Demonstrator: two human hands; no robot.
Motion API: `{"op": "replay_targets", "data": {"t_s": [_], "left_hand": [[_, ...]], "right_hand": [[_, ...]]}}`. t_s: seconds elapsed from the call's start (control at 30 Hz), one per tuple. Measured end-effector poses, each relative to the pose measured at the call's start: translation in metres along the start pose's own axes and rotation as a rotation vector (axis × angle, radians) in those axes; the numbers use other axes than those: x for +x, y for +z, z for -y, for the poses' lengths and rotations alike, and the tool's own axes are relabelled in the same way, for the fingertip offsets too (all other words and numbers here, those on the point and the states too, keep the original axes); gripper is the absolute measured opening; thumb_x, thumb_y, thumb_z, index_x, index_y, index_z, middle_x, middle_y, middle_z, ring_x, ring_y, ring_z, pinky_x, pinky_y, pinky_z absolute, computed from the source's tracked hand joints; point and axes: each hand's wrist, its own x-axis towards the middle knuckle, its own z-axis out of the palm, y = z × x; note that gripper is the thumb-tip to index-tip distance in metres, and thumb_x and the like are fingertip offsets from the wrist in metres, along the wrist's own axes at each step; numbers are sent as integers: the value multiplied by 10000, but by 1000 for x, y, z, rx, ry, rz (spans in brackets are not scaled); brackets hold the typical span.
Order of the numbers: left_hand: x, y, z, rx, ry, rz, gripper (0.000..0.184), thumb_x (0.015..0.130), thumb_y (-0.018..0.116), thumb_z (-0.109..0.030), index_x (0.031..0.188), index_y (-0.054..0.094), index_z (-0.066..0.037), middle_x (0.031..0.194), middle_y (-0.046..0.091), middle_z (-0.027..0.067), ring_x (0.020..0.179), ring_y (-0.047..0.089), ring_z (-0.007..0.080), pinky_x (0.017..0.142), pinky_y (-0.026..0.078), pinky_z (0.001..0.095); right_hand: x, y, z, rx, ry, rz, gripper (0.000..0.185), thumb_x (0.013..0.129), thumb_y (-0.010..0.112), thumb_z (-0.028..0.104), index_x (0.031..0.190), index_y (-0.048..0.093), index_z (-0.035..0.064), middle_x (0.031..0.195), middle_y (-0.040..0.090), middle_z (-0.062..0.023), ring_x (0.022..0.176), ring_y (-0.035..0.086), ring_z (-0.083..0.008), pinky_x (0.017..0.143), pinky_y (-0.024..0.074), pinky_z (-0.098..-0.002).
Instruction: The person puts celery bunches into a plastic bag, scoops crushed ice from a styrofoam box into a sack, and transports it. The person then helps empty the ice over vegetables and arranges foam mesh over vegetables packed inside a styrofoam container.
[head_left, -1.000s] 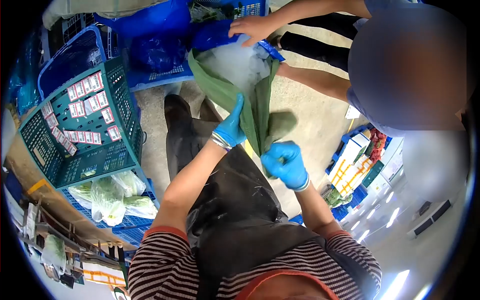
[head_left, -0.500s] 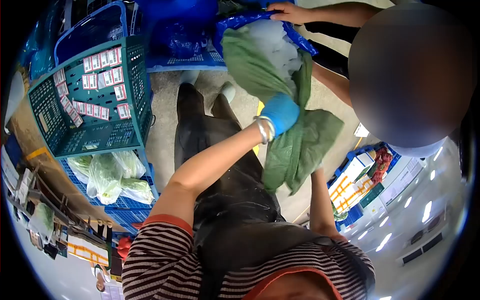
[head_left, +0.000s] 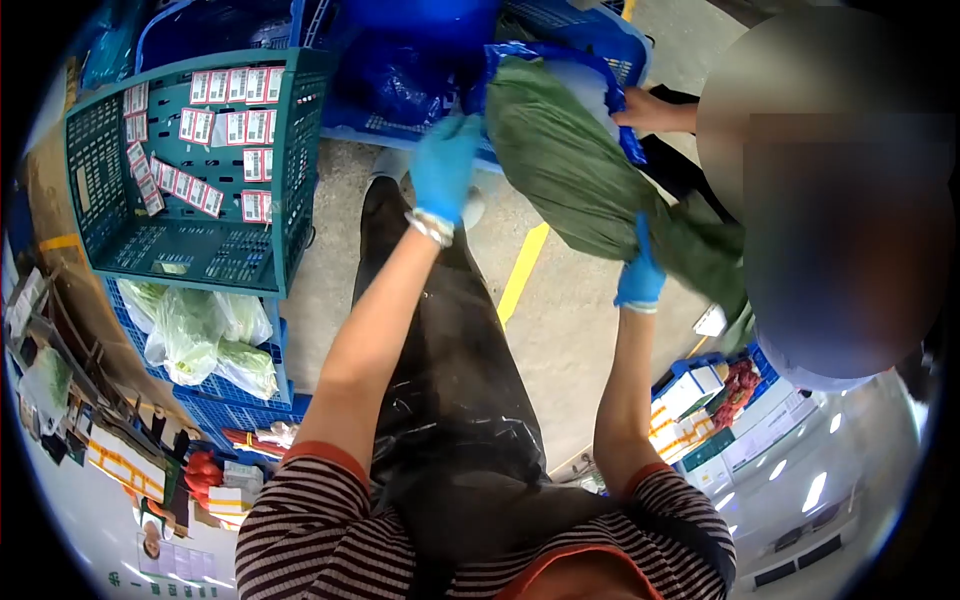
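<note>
My right hand (head_left: 641,275), in a blue glove, grips the lower side of a green woven sack (head_left: 570,165). The sack slants up to an open blue plastic bag (head_left: 612,75), its upper end at the bag's mouth. Pale ice (head_left: 578,90) shows there. My left hand (head_left: 445,170), also blue-gloved, is off the sack, near the front rim of a blue crate (head_left: 350,134); its fingers are slightly blurred and look apart, with nothing in them. A co-worker's hand (head_left: 650,110) holds the blue bag's right edge.
A green crate (head_left: 185,255) with barcode labels (head_left: 235,85) stands at left. Below it lie bagged green vegetables (head_left: 195,335) on blue crates. The co-worker (head_left: 840,200) leans in at right. A yellow line (head_left: 525,270) marks the floor. Boxes (head_left: 685,410) are at lower right.
My left hand has let go of the sack and moved up-left toward the blue crate. My right hand has come into view, higher, on the sack. The sack now stretches out to the right.
</note>
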Motion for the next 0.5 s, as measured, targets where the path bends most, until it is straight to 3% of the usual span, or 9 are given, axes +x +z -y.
{"op": "replay_targets", "data": {"t_s": [0.03, 0.1, 0.2, 0.3, 0.4, 0.47, 0.5], "left_hand": [[36, -25, 45, 538, 143, -189, 206, 865, 581, -209, 866, 678, -27, 806, 683, 68, 703, 597, 138, 655, 451, 271], [108, -48, 137, 321, 57, -49, 225, 858, 607, -241, 896, 656, -24, 828, 668, 81, 733, 585, 126, 674, 452, 270], [156, -21, 175, 258, -36, -32, 238, 844, 648, -221, 965, 633, -17, 873, 650, 83, 771, 570, 128, 703, 457, 259], [175, -13, 186, -67, -25, -54, 309, 827, 683, -195, 1058, 607, -4, 933, 639, 89, 817, 567, 145, 734, 465, 260], [172, 6, 154, -126, -22, -29, 323, 824, 690, -171, 1079, 611, 11, 965, 640, 84, 837, 571, 159, 764, 470, 264], [184, 18, 143, -245, -80, -25, 350, 823, 688, -162, 1104, 608, 30, 1028, 639, 97, 868, 579, 155, 791, 475, 274], [198, 23, 146, -203, 37, 13, 387, 818, 695, -190, 1122, 599, 30, 1039, 640, 109, 880, 585, 170, 796, 478, 287]], "right_hand": [[2, -8, -5, 143, 71, 7, 439, 889, 577, 50, 1310, 455, 23, 1341, 450, -76, 1190, 447, -209, 1023, 369, -377], [2, -12, -10, 281, 134, 14, 426, 893, 572, 60, 1304, 464, 27, 1342, 453, -85, 1193, 455, -227, 1024, 374, -396], [-10, -2, -7, 237, 170, 9, 433, 905, 562, 99, 1319, 449, 37, 1362, 437, -89, 1226, 430, -236, 1057, 330, -414], [-15, -10, -28, 246, 224, 9, 456, 921, 544, 150, 1348, 415, 52, 1392, 407, -90, 1263, 388, -247, 1093, 264, -422], [-12, 3, -15, 435, 354, -78, 464, 924, 543, 163, 1354, 405, 53, 1393, 407, -97, 1269, 383, -254, 1098, 251, -423], [-10, -3, -11, 202, 277, -91, 455, 926, 545, 201, 1336, 421, 46, 1383, 417, -109, 1254, 406, -255, 1067, 311, -426], [-10, -7, -6, 19, 211, -93, 452, 927, 544, 209, 1331, 425, 46, 1379, 421, -112, 1247, 415, -256, 1057, 328, -427]]}}
